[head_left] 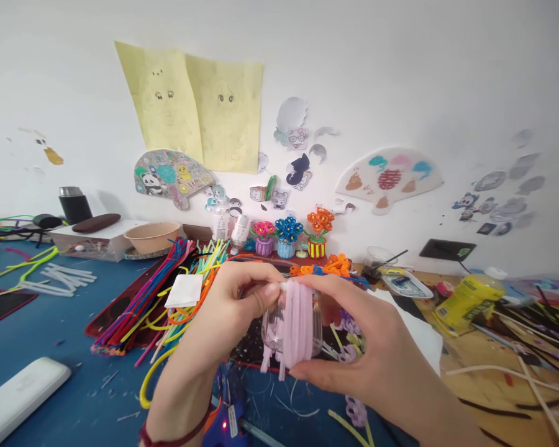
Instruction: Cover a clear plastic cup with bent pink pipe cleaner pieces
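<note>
A red double-happiness sign, 囍 (389,179), stands mid-surface on the white fan (371,176) against the wall (400,74)

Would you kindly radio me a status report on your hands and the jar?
Left hand pinching at top of clear jar. Right hand gripping jar across wrapped pale pink strands. Blue tool, red light lit, lower in view.

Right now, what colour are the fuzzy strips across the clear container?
Pale lilac-pink: the fuzzy strips on the clear container, best in the head view.
</note>
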`<state>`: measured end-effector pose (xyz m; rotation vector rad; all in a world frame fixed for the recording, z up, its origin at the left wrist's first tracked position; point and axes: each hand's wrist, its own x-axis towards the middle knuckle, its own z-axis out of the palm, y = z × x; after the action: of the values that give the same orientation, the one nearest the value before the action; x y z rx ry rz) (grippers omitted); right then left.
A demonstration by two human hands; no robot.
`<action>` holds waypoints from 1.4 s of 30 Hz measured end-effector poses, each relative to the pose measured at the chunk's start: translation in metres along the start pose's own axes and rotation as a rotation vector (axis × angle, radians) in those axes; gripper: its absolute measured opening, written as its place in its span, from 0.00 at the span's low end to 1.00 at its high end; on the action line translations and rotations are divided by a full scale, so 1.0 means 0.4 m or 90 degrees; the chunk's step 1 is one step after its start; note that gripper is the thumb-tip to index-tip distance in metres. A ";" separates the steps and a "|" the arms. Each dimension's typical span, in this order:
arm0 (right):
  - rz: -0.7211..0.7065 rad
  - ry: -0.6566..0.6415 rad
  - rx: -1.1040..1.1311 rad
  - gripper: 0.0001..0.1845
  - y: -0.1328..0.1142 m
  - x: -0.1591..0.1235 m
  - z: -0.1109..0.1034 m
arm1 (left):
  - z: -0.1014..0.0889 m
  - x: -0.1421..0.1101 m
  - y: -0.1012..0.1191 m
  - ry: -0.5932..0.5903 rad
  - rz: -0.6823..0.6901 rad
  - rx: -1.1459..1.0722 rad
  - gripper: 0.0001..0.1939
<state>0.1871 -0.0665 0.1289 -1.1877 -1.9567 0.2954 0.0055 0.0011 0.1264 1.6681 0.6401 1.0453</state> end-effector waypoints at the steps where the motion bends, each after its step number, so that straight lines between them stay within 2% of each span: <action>1: -0.024 0.008 -0.015 0.32 0.002 0.000 0.001 | 0.001 0.001 -0.001 0.002 -0.001 -0.006 0.10; 7: -0.176 0.072 -0.107 0.28 0.020 -0.011 0.008 | 0.005 0.002 0.000 -0.004 -0.012 -0.021 0.10; 11: -0.227 0.101 -0.171 0.23 0.024 -0.015 0.015 | 0.005 -0.004 -0.001 -0.011 -0.021 -0.015 0.10; 18: -0.277 0.144 -0.245 0.23 0.027 -0.011 0.029 | 0.009 0.002 0.003 -0.007 -0.039 -0.007 0.11; 20: -0.247 0.126 -0.209 0.24 0.032 -0.005 0.027 | 0.008 0.003 0.005 -0.002 -0.019 0.006 0.10; 23: -0.134 0.029 -0.080 0.32 0.052 0.006 0.019 | 0.002 0.001 0.005 0.010 0.023 0.065 0.10; 26: -0.027 -0.069 0.072 0.42 0.086 0.012 0.012 | -0.005 0.000 0.001 0.025 0.038 0.127 0.10; 29: -0.005 -0.160 0.231 0.59 0.118 0.011 0.009 | -0.011 0.004 -0.004 0.017 0.049 0.144 0.11; 30: 0.000 -0.162 0.266 0.61 0.124 0.012 0.009 | -0.013 0.006 -0.005 0.016 0.055 0.141 0.12; 31: 0.008 -0.154 0.294 0.60 0.127 0.013 0.009 | -0.014 0.008 -0.006 0.016 0.060 0.137 0.12; 33: 0.026 -0.095 0.326 0.51 0.129 0.018 0.011 | -0.016 0.011 -0.008 0.026 0.062 0.132 0.12; 38: -0.003 0.165 0.317 0.07 0.132 0.027 0.006 | -0.016 0.016 -0.014 0.086 0.041 0.082 0.11; 40: 0.003 0.186 0.303 0.07 0.134 0.023 0.000 | -0.016 0.017 -0.017 0.119 0.033 0.062 0.11; 42: 0.026 0.168 0.298 0.06 0.133 0.018 -0.004 | -0.014 0.018 -0.019 0.145 0.026 0.047 0.11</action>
<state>0.2204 -0.0327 0.1037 -0.9065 -1.5267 0.5536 0.0048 0.0122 0.1221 1.6442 0.8034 1.2670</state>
